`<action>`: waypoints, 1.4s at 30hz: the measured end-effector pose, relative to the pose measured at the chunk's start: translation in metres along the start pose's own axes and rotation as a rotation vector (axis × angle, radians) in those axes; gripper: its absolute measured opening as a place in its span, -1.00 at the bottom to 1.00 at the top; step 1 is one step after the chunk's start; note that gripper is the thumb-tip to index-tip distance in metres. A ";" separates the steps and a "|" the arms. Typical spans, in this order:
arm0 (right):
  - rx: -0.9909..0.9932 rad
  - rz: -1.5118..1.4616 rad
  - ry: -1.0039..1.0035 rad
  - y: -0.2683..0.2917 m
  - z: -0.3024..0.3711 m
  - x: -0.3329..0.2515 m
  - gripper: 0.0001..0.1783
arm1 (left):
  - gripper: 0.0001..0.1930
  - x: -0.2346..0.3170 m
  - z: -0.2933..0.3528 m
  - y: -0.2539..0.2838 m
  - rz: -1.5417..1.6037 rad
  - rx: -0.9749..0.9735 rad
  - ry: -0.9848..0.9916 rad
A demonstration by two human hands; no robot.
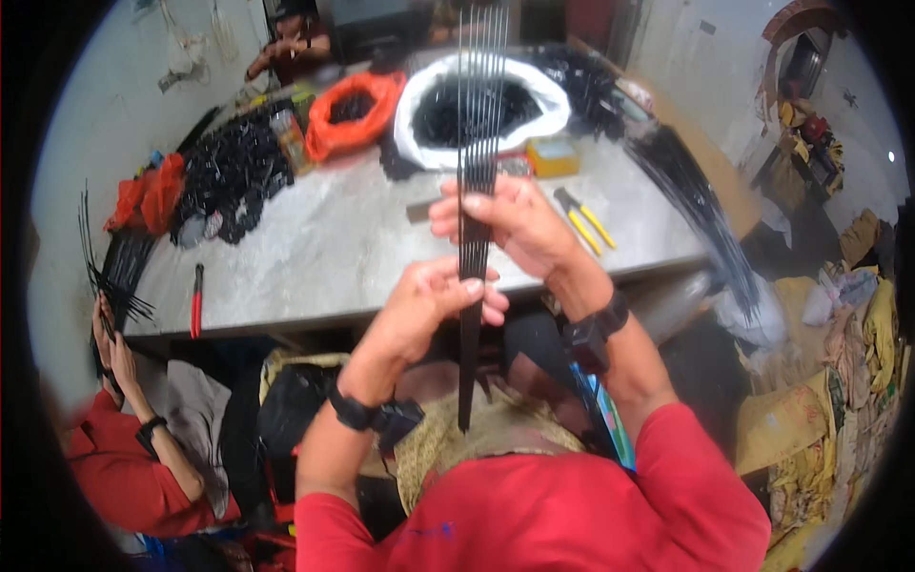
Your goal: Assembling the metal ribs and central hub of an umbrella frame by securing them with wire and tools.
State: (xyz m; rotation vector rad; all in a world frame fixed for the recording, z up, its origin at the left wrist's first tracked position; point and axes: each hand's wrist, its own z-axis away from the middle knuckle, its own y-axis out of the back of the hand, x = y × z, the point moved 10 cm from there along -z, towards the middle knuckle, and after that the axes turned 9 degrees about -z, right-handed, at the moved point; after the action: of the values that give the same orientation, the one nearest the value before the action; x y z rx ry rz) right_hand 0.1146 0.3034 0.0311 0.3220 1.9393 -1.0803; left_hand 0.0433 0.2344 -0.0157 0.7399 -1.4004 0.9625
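Observation:
A flat, slightly fanned bundle of long thin black rods point(477, 157) stands upright in front of me, over the near edge of the table. Closed around its lower part, with the thumb across the front, is my left hand point(419, 300). Higher up, my right hand point(524, 224) pinches the same bundle, its thumb on the front and its fingers behind. The upper ends of the rods spread apart slightly; the dark lower ends hang below the table edge. Yellow-handled pliers point(586, 221) lie on the table right of my right hand.
The grey table point(334, 229) holds red-handled pliers point(197, 303), a heap of black pieces point(229, 176), an orange bag point(357, 143), a white sack point(410, 124) and a yellow box point(555, 157). More black rods point(686, 191) lie rightward. A co-worker point(143, 448) at left holds rods.

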 end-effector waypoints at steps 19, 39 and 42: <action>0.018 -0.482 -0.285 0.043 -0.035 0.041 -0.37 | -0.87 -0.095 -0.025 0.028 -0.304 0.345 -0.205; 0.161 0.876 -0.437 0.118 0.032 0.035 -0.81 | -0.88 -0.213 -0.045 0.044 -0.104 0.260 -0.061; 0.042 1.215 -0.512 0.142 0.124 0.084 -0.73 | -0.87 -0.214 -0.050 0.039 -0.117 0.239 -0.070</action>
State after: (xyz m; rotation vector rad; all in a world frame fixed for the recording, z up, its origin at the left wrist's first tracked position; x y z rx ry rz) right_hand 0.2173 0.2747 -0.1463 0.9697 0.9341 -0.3117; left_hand 0.0478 0.2721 -0.2352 1.0314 -1.3000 1.0303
